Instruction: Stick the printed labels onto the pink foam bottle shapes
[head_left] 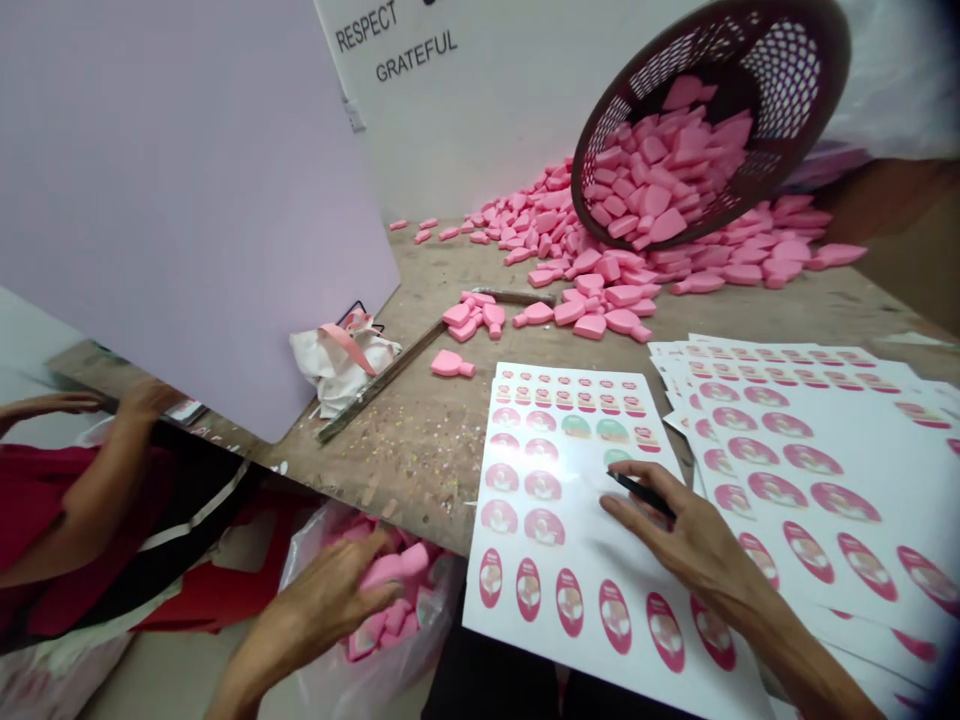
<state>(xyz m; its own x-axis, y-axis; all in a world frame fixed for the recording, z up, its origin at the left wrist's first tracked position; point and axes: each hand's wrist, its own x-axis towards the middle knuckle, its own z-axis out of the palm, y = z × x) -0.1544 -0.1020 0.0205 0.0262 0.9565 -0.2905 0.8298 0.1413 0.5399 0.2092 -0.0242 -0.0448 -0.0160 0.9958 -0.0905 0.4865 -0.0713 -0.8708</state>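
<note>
My left hand [322,600] is over a clear plastic bag [307,560] below the table edge, its thumb and fingers around a small pink bottle-shaped piece [397,567]. More pink pieces lie in the bag beneath it. A slim black pen-like tool [641,490] sits pinched in my right hand [675,525], its tip near a half-peeled area of the white sticker sheet [581,540]. Pink arches, ovals and a few green arched stickers are printed on that sheet. Part of it is hidden under my right hand and forearm.
A tipped brown basket [814,110] spills pink pieces [540,225] across the back of the table. Further sticker sheets [855,420] are stacked at right. A wooden strip [382,380] and a white cloth bundle [337,365] lie left of centre. Behind the lilac panel [187,200], another person's arm [97,490] shows.
</note>
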